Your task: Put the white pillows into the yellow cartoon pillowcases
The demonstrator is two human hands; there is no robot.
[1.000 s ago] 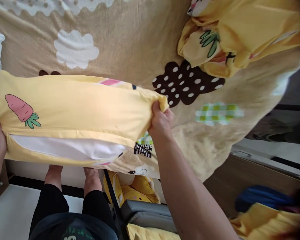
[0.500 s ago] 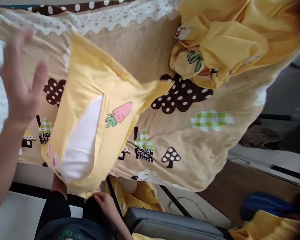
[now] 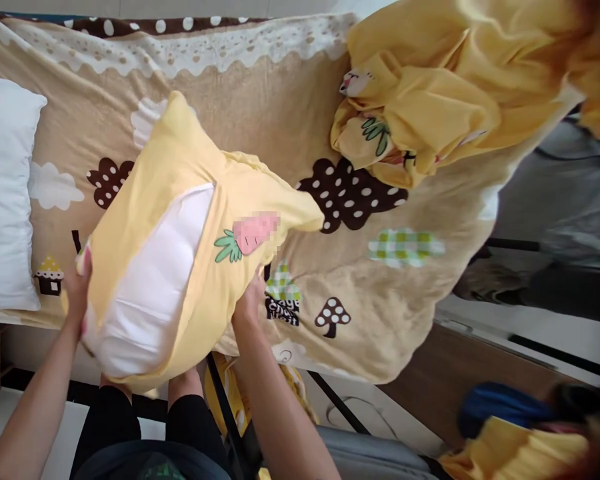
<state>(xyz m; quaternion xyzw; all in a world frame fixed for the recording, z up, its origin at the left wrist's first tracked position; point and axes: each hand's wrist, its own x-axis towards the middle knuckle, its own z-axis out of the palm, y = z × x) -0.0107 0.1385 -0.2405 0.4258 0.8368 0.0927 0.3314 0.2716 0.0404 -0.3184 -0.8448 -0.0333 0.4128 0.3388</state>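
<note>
A yellow pillowcase (image 3: 150, 187) with a carrot print is held up over the bed, tilted. Through its long slit a white pillow (image 3: 153, 280) shows inside. My left hand (image 3: 79, 287) grips the left side of the case, its fingers partly behind the cloth. On the opposite side my right hand (image 3: 250, 300) holds the lower right edge, most of its fingers hidden under the pillowcase. The case's right corner hangs loose and looks unfilled. Beneath lies a beige patterned blanket (image 3: 280, 100).
Another white pillow (image 3: 5, 193) lies at the bed's left end. Crumpled yellow bedding (image 3: 440, 87) is heaped at the upper right. A grey padded chair (image 3: 370, 453) stands by the front edge, with yellow cloth (image 3: 520, 447) at the lower right.
My left hand has come down from the air onto the pillowcase's left side. My right hand has moved up from the bottom to its right edge. The case has turned and looks fuller.
</note>
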